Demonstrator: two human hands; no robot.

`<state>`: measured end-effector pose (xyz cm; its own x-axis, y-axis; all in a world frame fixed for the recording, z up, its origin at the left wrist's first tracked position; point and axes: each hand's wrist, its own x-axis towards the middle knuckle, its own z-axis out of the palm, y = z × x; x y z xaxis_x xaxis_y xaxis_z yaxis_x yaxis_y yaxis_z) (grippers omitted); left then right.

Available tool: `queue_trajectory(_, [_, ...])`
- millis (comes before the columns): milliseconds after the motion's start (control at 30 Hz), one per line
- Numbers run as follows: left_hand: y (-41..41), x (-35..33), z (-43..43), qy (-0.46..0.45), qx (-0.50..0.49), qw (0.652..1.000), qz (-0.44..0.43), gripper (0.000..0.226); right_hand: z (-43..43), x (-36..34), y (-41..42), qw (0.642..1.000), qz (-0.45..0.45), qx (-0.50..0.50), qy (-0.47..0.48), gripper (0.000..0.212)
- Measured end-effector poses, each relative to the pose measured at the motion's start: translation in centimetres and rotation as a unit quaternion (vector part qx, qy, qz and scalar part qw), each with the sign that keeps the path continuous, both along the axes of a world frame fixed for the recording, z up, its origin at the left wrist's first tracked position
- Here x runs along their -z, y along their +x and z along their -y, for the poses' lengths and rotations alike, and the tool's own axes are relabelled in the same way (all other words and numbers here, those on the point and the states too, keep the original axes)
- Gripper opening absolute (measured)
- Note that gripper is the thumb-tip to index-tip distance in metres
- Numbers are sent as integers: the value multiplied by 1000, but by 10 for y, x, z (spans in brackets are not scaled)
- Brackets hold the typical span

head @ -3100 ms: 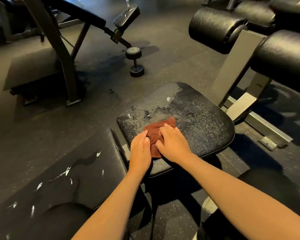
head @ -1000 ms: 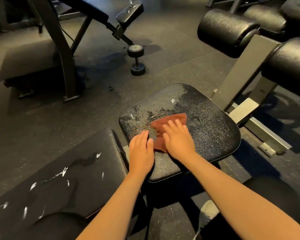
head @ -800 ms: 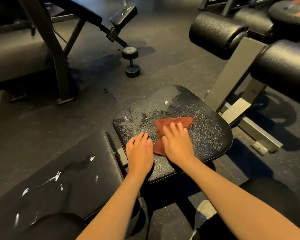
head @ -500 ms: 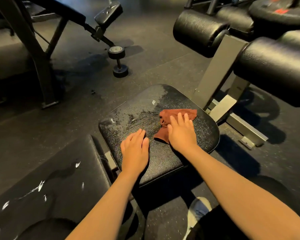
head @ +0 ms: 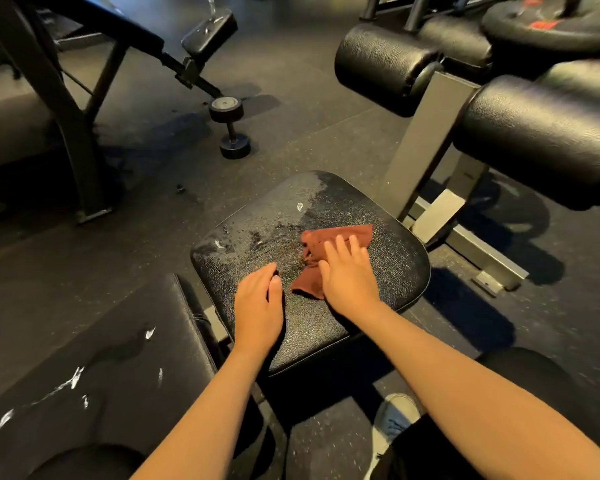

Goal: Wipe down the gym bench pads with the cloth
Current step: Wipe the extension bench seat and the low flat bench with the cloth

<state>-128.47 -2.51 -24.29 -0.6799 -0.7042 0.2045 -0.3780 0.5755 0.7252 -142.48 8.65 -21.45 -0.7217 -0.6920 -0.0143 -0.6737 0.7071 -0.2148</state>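
The rust-brown cloth lies bunched on the black seat pad, toward the pad's far right part. The right hand is flat on top of it, palm down, fingers straight and slightly spread, pressing the cloth against the pad rather than gripping it. One corner of the cloth pokes out to the left from under the palm, and a wider fold shows beyond the fingertips.

The left hand rests palm-down on the bare vinyl at the near-left part of the seat pad, fingers together and relaxed, holding nothing, just beside the cloth but not touching it.

The far-left half of the seat pad looks wet, with droplets and dull smears across it. The near side looks drier.

Left of the seat pad, across a narrow gap, is the back pad, with white flecks and a dark wet patch on it. Beyond the seat pad a dumbbell lies on the floor, and to the pad's far right two black roller pads stick out from a grey upright. A shoe shows below the near edge of the seat pad.
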Motion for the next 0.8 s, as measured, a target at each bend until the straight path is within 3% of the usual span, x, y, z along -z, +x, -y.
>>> queue_trajectory(100, [1,-1,-2,30,-17,999,-3,39,6,0,21,1000,17,-9,-1,57])
queue_trajectory(300, [0,-1,7,81,-41,995,-31,44,24,2,59,983,46,-175,-14,52])
queue_trajectory(367, [4,-1,15,43,-29,998,-19,45,26,2,42,986,29,-161,-16,52])
queue_trajectory(533, [21,7,47,-47,-73,993,74,40,38,-1,16,999,29,-15,21,57])
queue_trajectory(700, [19,21,66,-65,-101,985,122,56,64,-2,55,980,11,-197,31,55])
queue_trajectory(800, [25,25,68,-74,-101,987,100,49,73,-1,34,980,-5,-196,18,53])
